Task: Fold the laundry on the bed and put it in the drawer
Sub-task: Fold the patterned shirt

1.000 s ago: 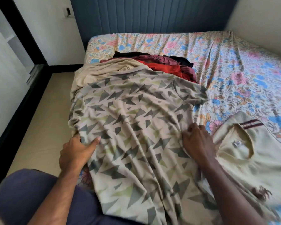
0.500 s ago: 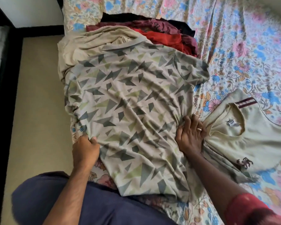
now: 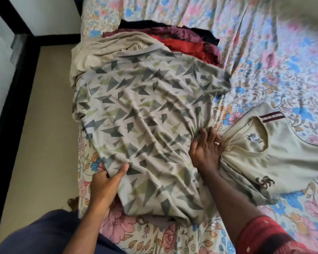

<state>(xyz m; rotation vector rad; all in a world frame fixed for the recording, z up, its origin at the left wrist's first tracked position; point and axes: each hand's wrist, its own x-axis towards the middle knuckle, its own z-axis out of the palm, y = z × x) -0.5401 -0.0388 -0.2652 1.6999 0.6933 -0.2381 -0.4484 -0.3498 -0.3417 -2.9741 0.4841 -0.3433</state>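
Two hands are counted on the bed [image 3: 264, 52]: one left hand [image 3: 104, 187], one right hand [image 3: 206, 153]. One ring [image 3: 217, 143] is seen on the right hand. One patterned shirt [image 3: 145, 125] with grey and green triangles is spread flat. One cream T-shirt [image 3: 283, 158] is laid to its right, with one small crest [image 3: 264, 182] and one neck label [image 3: 253, 140] counted on it. One heap of unfolded clothes [image 3: 173, 43] is noted behind: one beige piece, one red, one maroon and one black can be told apart, four in all. One floral sheet is counted beneath everything.
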